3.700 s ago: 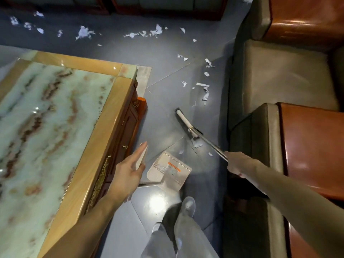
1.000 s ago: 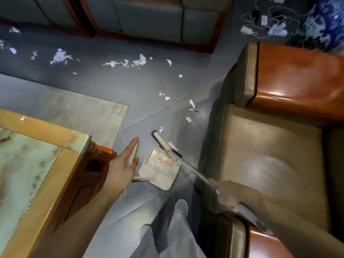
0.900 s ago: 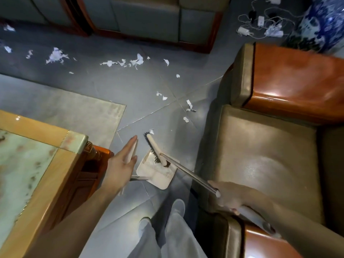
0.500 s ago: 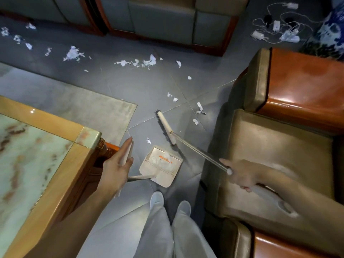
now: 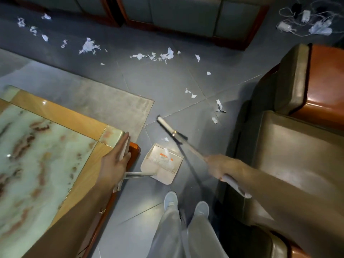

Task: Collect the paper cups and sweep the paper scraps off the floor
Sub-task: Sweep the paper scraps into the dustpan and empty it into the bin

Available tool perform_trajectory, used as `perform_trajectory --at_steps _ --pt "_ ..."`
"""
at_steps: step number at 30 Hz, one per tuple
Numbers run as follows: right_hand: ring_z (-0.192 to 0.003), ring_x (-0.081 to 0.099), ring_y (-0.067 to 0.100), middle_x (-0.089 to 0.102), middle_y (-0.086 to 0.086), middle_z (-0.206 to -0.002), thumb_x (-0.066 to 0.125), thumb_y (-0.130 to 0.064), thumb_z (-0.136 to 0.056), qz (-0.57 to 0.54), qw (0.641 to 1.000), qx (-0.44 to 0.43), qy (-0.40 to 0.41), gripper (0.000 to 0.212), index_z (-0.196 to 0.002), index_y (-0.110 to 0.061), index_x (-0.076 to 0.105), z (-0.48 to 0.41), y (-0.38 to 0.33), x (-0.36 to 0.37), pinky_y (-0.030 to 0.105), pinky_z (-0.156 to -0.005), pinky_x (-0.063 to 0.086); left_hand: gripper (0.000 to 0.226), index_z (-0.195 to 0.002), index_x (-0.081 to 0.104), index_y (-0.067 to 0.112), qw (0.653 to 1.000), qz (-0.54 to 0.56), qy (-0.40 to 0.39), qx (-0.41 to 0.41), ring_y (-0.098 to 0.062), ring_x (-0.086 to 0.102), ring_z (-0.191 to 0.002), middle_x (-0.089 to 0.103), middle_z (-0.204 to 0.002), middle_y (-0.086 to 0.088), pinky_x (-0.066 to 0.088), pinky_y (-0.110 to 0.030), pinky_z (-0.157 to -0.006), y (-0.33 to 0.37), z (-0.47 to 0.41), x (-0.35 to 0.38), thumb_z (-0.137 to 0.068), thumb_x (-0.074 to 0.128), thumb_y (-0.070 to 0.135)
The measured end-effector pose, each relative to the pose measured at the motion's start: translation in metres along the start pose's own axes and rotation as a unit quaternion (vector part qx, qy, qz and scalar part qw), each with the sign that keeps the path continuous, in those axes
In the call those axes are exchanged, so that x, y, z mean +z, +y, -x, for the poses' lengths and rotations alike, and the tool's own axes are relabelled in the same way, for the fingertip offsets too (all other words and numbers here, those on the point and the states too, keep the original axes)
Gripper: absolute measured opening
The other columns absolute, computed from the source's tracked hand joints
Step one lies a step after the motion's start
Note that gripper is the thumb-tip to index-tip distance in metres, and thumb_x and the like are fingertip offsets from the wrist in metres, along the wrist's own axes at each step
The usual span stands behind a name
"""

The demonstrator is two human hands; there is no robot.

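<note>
My left hand point(image 5: 115, 162) holds the long white handle of a beige dustpan point(image 5: 161, 163), which rests on the grey tiled floor with white scraps inside it. My right hand point(image 5: 220, 166) grips the broom handle; the broom head point(image 5: 167, 125) sits on the floor just beyond the pan, slightly blurred. One paper scrap point(image 5: 165, 139) lies at the pan's mouth. Several more paper scraps point(image 5: 218, 108) lie to the right of the broom head, and a longer trail of scraps point(image 5: 154, 56) runs across the far floor. No paper cup is in view.
A marble-topped wooden table point(image 5: 61, 116) fills the left, standing on a grey rug point(image 5: 111, 103). A leather armchair point(image 5: 297, 155) crowds the right. Sofas point(image 5: 186, 13) line the far side. Cables and chargers point(image 5: 307, 23) lie at top right. My feet point(image 5: 186, 203) stand behind the pan.
The broom head swung into the dustpan about a second ago, then moved back out onto the floor beyond it. My view shifted forward; the left hand kept hold of the pan handle.
</note>
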State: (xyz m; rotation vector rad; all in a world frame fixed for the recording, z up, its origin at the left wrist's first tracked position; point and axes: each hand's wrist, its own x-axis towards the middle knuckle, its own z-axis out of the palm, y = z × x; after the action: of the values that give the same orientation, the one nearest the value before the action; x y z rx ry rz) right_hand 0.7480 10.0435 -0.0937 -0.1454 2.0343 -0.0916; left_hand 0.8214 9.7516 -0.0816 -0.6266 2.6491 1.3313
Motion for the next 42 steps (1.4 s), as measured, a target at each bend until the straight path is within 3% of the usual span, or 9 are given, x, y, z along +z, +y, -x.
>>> perform_trajectory --at_steps 4,8,13,18,25,29,32,38,42 --pt "-0.062 0.053 0.008 0.057 -0.003 -0.081 0.052 -0.007 -0.092 -0.068 0.994 -0.030 -0.077 0.054 -0.141 -0.027 0.041 0.020 -0.007 0.019 0.015 -0.043 0.039 0.066 -0.122 0.034 0.073 0.999 0.027 -0.026 0.024 0.012 0.040 -0.118 0.039 -0.131 0.033 0.031 -0.008 -0.096 0.007 -0.029 -0.005 -0.096 0.055 0.016" --pt "-0.055 0.051 0.004 0.051 -0.012 -0.077 0.053 -0.007 -0.091 -0.075 0.996 -0.021 -0.046 0.069 -0.147 -0.037 0.026 0.041 0.006 0.027 0.006 -0.031 0.031 0.073 -0.117 0.034 0.077 0.997 0.039 -0.062 0.039 0.036 0.036 -0.098 0.040 -0.124 0.038 0.028 0.009 -0.078 0.005 -0.041 -0.014 -0.095 0.055 0.010" --pt "-0.051 0.051 0.003 0.053 -0.010 -0.073 0.048 -0.012 -0.094 -0.086 0.996 0.026 0.014 0.058 -0.147 -0.023 0.030 0.053 0.028 0.020 0.005 -0.034 0.034 0.068 -0.123 0.037 0.062 0.990 0.040 -0.108 0.085 0.002 0.033 -0.129 0.037 -0.132 0.034 0.023 0.010 -0.083 0.023 -0.056 -0.004 -0.095 0.052 0.002" --pt "-0.101 0.064 0.027 0.059 0.015 -0.125 0.045 -0.014 -0.093 -0.116 0.988 0.079 0.064 0.065 -0.153 -0.025 0.019 0.059 0.062 -0.017 0.025 -0.077 0.048 0.063 -0.121 0.037 0.058 0.984 0.059 -0.127 0.113 -0.010 0.032 -0.132 0.038 -0.141 0.017 0.029 0.010 -0.069 0.055 -0.075 0.024 -0.095 0.053 0.003" --pt "-0.079 0.063 0.020 0.061 0.009 -0.103 0.049 -0.004 -0.092 -0.056 0.980 0.162 0.097 0.074 -0.154 -0.016 0.009 0.022 0.120 -0.091 0.023 -0.049 0.046 0.056 -0.134 0.037 0.043 0.982 0.042 -0.137 0.124 -0.010 0.033 -0.128 0.039 -0.148 0.007 0.028 0.012 -0.069 0.105 -0.105 0.086 -0.095 0.053 0.007" --pt "-0.071 0.059 0.017 0.059 0.005 -0.091 0.060 -0.002 -0.084 -0.037 0.980 0.162 0.113 0.068 -0.145 -0.012 0.032 -0.024 0.167 -0.142 0.025 -0.055 0.047 0.059 -0.130 0.034 0.053 0.982 0.036 -0.150 0.108 -0.006 0.035 -0.126 0.041 -0.145 0.012 0.026 0.011 -0.072 0.137 -0.130 0.120 -0.096 0.053 0.009" --pt "-0.080 0.060 0.021 0.062 0.009 -0.110 0.061 -0.003 -0.083 -0.007 0.985 0.145 0.097 0.057 -0.136 -0.010 0.041 -0.063 0.198 -0.173 0.031 -0.070 0.054 0.063 -0.121 0.035 0.060 0.985 0.039 -0.141 0.097 -0.008 0.039 -0.123 0.042 -0.137 0.017 0.032 0.010 -0.069 0.158 -0.151 0.136 -0.094 0.055 0.007" --pt "-0.077 0.059 0.013 0.063 0.003 -0.108 0.051 -0.018 -0.093 -0.004 0.997 0.079 0.024 0.051 -0.142 -0.014 0.036 -0.091 0.212 -0.166 0.024 -0.067 0.046 0.063 -0.121 0.034 0.060 0.992 0.056 -0.099 0.063 -0.006 0.036 -0.119 0.037 -0.136 0.024 0.030 0.009 -0.062 0.188 -0.170 0.167 -0.093 0.056 0.008" --pt "-0.071 0.059 0.010 0.056 -0.001 -0.085 0.048 -0.016 -0.095 -0.085 0.994 0.061 -0.009 0.055 -0.147 -0.018 0.031 -0.062 0.210 -0.154 0.021 -0.064 0.049 0.065 -0.121 0.032 0.061 0.995 0.064 -0.066 0.049 -0.005 0.039 -0.114 0.039 -0.131 0.021 0.027 0.010 -0.061 0.211 -0.186 0.183 -0.095 0.054 0.006"
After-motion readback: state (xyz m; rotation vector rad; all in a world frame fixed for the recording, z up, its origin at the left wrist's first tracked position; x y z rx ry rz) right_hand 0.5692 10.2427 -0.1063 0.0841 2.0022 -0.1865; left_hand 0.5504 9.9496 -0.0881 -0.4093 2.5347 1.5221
